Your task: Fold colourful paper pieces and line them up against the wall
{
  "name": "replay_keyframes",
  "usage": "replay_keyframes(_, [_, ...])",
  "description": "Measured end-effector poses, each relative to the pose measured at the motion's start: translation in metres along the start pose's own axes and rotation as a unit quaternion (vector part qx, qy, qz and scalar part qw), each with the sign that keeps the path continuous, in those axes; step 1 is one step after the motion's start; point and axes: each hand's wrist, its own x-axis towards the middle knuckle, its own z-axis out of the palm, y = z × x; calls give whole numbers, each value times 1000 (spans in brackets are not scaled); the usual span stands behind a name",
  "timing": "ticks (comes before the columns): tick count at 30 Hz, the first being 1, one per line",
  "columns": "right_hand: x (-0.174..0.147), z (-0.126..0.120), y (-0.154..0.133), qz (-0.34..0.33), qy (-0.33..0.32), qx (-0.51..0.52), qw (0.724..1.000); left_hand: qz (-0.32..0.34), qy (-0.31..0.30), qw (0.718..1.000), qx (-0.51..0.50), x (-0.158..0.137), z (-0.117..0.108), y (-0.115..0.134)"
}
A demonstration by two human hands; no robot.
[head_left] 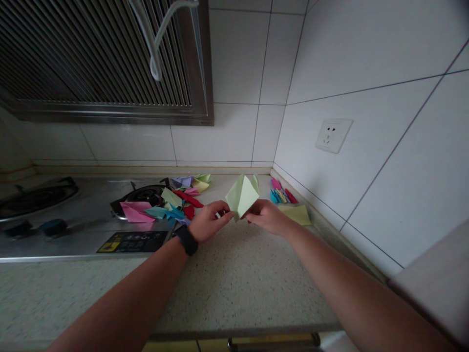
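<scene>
Between my two hands, a pale green folded paper is held up above the speckled countertop. Its upper part fans out into pointed flaps. My left hand, with a black band on the wrist, pinches the lower left corner between thumb and fingers. The fingers of my right hand close on the lower right side, partly hidden behind the paper. Left of my left hand lies a heap of folded papers, among them a pink one, a blue one and a red one.
A gas stove with burners is at the left, under a range hood with a white cable hanging down. Small colored folded papers and a flat yellowish sheet lie by the right wall, below a socket.
</scene>
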Motion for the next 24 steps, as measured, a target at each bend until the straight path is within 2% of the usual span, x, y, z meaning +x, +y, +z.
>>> replay_keyframes(11, [0, 3, -1, -2, -16, -26, 1000, -28, -11, 1000, -7, -1, -1, -2])
replay_keyframes(24, [-1, 2, 2, 11, -27, -23, 999, -15, 2, 1000, 22, 0, -2, 2])
